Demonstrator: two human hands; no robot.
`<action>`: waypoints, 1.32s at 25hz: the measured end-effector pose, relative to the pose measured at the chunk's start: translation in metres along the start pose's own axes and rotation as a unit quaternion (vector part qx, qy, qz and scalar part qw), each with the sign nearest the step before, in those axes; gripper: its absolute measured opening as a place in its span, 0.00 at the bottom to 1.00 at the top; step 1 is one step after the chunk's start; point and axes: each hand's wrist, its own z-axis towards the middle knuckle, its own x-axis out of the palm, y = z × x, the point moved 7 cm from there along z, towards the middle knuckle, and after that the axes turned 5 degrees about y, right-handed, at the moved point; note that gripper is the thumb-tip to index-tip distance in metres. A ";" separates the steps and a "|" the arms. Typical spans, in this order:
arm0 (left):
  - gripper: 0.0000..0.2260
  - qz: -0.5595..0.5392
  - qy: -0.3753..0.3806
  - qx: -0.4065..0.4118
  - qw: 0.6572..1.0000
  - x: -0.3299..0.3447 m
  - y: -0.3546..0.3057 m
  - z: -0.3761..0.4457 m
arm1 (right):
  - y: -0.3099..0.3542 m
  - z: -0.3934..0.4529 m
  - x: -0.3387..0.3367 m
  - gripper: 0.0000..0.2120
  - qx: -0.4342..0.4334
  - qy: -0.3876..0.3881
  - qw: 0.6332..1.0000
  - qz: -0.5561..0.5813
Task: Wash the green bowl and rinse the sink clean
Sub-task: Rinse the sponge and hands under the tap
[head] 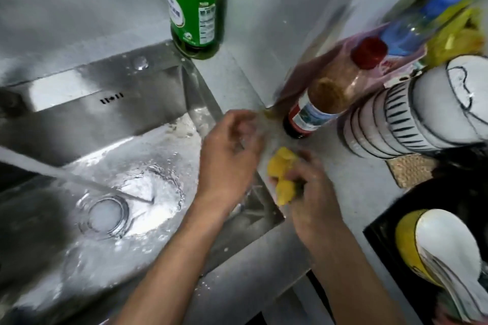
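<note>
A steel sink (87, 113) fills the left of the view, with water streaming from the left onto its wet floor near the round drain (107, 215). My right hand (306, 192) grips a yellow sponge (284, 179) on the counter at the sink's right rim. My left hand (232, 150) hovers over that rim just left of the sponge, fingers loosely curled and blurred, holding nothing I can make out. No green bowl is visible. A yellow-rimmed white bowl (446, 253) lies tilted at the lower right.
A green detergent bottle (194, 5) stands at the sink's back corner. A brown sauce bottle with a red cap (330, 92) stands close behind my hands. Stacked striped bowls (412, 119) and a blue-capped bottle (420, 24) crowd the right counter, beside a black surface (390, 224).
</note>
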 end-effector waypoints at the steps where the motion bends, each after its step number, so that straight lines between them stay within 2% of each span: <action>1: 0.14 0.035 0.026 0.022 0.999 0.023 -0.011 0.014 | 0.020 0.006 -0.024 0.14 -0.071 -0.063 0.992 -0.085; 2: 0.20 0.076 0.051 0.030 0.995 0.046 -0.020 0.027 | 0.039 0.011 -0.045 0.12 -0.149 -0.127 0.959 -0.202; 3: 0.28 0.105 0.071 0.033 0.991 0.068 -0.027 0.037 | 0.053 0.013 -0.056 0.11 -0.223 -0.162 0.905 -0.325; 5: 0.38 0.108 0.086 0.050 0.989 0.099 -0.032 0.050 | 0.045 0.022 -0.055 0.16 -0.300 -0.125 0.790 -0.520; 6: 0.38 0.111 0.083 0.057 0.989 0.108 -0.034 0.052 | 0.028 0.026 -0.053 0.21 -0.302 -0.079 0.753 -0.579; 7: 0.36 0.121 0.075 0.056 0.988 0.112 -0.037 0.050 | 0.012 0.028 -0.054 0.26 -0.285 -0.038 0.737 -0.612; 8: 0.32 0.119 0.056 0.054 0.990 0.110 -0.038 0.047 | 0.001 0.027 -0.057 0.29 -0.270 -0.003 0.733 -0.624; 11: 0.23 -0.010 -0.017 0.046 0.999 0.075 -0.034 0.037 | 0.003 0.031 -0.053 0.30 -0.299 0.059 0.710 -0.635; 13: 0.23 -0.034 -0.048 0.033 0.998 0.042 -0.025 0.028 | 0.013 0.050 -0.041 0.29 -0.297 0.066 0.695 -0.651; 16: 0.27 0.013 -0.083 0.001 0.996 0.000 -0.008 0.015 | 0.025 0.079 -0.011 0.28 -0.319 0.068 0.677 -0.660; 20: 0.26 0.001 -0.090 -0.005 0.996 -0.028 -0.004 0.010 | 0.017 0.100 0.032 0.30 -0.307 0.070 0.660 -0.682; 21: 0.26 -0.004 -0.093 -0.001 0.996 -0.031 -0.007 0.010 | 0.011 0.099 0.039 0.31 -0.303 0.083 0.651 -0.691; 23: 0.27 -0.015 -0.102 0.015 0.995 -0.031 -0.016 0.009 | 0.002 0.081 0.041 0.32 -0.323 0.156 0.631 -0.688; 24: 0.29 -0.020 -0.108 0.024 0.994 -0.031 -0.019 0.009 | 0.002 0.071 0.035 0.30 -0.331 0.196 0.641 -0.664; 25: 0.30 -0.024 -0.111 0.029 0.993 -0.030 -0.021 0.009 | 0.009 0.065 0.025 0.29 -0.326 0.202 0.674 -0.631; 27: 0.31 -0.029 -0.104 0.035 0.994 -0.024 -0.025 0.010 | 0.032 0.071 0.003 0.26 -0.330 0.106 0.731 -0.589; 28: 0.31 -0.031 -0.099 0.040 0.994 -0.021 -0.025 0.010 | 0.037 0.078 0.004 0.25 -0.336 0.064 0.734 -0.586; 30: 0.31 -0.037 -0.074 0.048 0.995 -0.010 -0.028 0.011 | 0.021 0.082 0.029 0.24 -0.344 0.078 0.698 -0.623; 33: 0.29 -0.015 -0.022 0.076 0.997 0.009 -0.042 0.017 | -0.013 0.045 0.051 0.22 -0.354 0.214 0.655 -0.631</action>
